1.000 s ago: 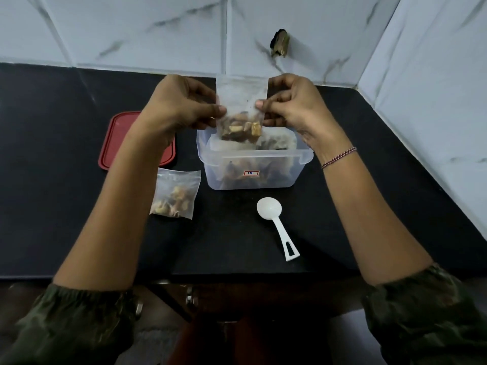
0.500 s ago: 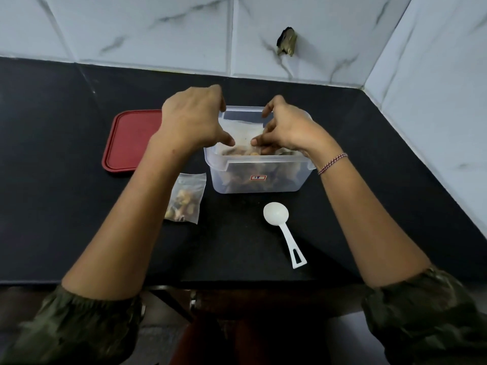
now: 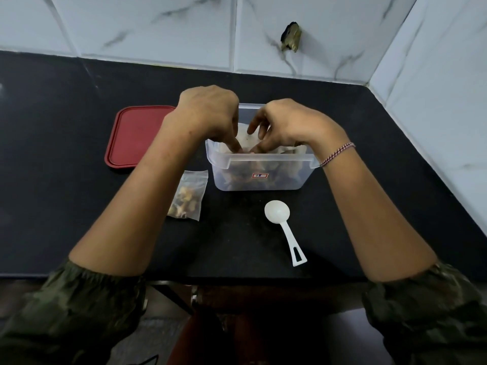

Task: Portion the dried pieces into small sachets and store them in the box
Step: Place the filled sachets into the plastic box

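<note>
A clear sachet sits in the open top of the clear plastic box at the centre of the frame. Its pale upper part shows between the two hands, and its lower part is down among the brown dried pieces that show dimly through the box wall. Both hands are over the box with their fingers curled downward into it. The left hand comes in from the left and grips the sachet's left side with its fingertips. The right hand comes in from the right and pinches the sachet's right side, with two of its fingers arched above. The box rim partly hides the exact points of contact. A small label with a red border is stuck on the box's near wall.

A second sachet, filled with dried pieces, lies flat on the black counter just beside the box's lower left corner. The left forearm partly covers it. A white plastic scoop lies below the box, bowl upward in the frame and handle pointing to the lower right, apart from the box. A red lid lies flat to the left of the box, its right edge hidden behind the left wrist.

A red and white thread bracelet circles the right wrist. Dark green sleeves are pushed up both arms at the bottom corners. White marbled wall tiles rise behind and to the right of the counter.
</note>
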Available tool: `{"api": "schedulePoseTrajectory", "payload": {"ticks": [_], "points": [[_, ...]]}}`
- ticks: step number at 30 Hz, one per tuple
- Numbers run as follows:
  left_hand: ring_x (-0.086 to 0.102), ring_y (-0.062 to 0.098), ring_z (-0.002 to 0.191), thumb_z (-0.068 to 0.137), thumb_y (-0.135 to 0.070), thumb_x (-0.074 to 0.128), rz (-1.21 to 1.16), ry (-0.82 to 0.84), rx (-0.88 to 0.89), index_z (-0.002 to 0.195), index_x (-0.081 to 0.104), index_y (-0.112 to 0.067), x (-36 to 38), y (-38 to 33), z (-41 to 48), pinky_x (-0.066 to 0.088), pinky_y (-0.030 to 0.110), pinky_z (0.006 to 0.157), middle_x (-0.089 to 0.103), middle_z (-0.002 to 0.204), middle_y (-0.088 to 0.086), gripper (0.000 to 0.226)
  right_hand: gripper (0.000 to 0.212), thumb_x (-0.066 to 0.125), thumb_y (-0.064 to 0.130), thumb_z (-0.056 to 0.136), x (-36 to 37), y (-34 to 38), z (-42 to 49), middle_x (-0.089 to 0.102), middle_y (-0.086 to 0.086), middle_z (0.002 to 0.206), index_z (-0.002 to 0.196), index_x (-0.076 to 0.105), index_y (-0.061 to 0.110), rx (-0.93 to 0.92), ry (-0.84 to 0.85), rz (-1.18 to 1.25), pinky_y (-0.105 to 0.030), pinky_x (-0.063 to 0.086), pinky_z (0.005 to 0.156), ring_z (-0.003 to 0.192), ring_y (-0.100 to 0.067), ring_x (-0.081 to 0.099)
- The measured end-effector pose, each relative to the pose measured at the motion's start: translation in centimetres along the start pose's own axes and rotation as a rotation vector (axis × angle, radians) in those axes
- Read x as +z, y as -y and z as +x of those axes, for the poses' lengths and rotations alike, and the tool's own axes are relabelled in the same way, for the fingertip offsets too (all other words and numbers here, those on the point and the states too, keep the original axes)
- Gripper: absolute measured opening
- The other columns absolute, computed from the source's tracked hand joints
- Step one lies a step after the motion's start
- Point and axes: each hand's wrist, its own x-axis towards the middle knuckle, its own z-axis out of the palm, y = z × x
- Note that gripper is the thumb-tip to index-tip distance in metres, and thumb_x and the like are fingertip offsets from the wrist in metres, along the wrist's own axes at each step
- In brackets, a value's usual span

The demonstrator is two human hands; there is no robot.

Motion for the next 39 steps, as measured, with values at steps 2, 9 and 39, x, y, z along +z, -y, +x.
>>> {"api": "schedulePoseTrajectory", "payload": {"ticks": [2, 9, 39], "points": [[0.063, 0.018, 0.092, 0.071, -0.05, 0.076, 0.004, 0.023, 0.004, 0.099, 0.074, -0.023, 0.1, 0.0, 0.1, 0.049, 0.032, 0.071, 0.07, 0.095, -0.006, 0.039, 0.046, 0.076, 0.024, 0.077, 0.0, 0.0, 0.3, 0.062, 0.0, 0.1, 0.119, 0.059, 0.02, 0.006, 0.028, -0.002, -0.017, 0.042, 0.054, 0.082, -0.013, 0.06], [0.063, 0.02, 0.095, 0.077, -0.043, 0.074, 0.044, 0.046, -0.01, 0.097, 0.074, -0.026, 0.8, 0.0, 0.5, 0.049, 0.035, 0.074, 0.07, 0.097, -0.005, 0.027, 0.04, 0.073, 0.017, 0.08, 0.5, -0.4, 1.3, 0.062, -0.003, 0.102, 0.116, 0.057, 0.021, 0.005, 0.079, -0.06, -0.021, 0.047, 0.061, 0.093, -0.02, 0.061], [0.065, 0.027, 0.085, 0.083, -0.039, 0.07, -0.357, -0.451, -0.311, 0.084, 0.071, -0.021, 3.6, 5.6, -8.1, 0.052, 0.039, 0.075, 0.07, 0.084, 0.006, 0.019, 0.013, 0.067, 0.021, 0.086, 6.8, 8.0, -5.1, 0.061, 0.004, 0.08, 0.097, 0.068, 0.016, -0.139, -0.554, 0.125, -0.025, 0.049, 0.077, 0.081, -0.015, 0.063]]}}
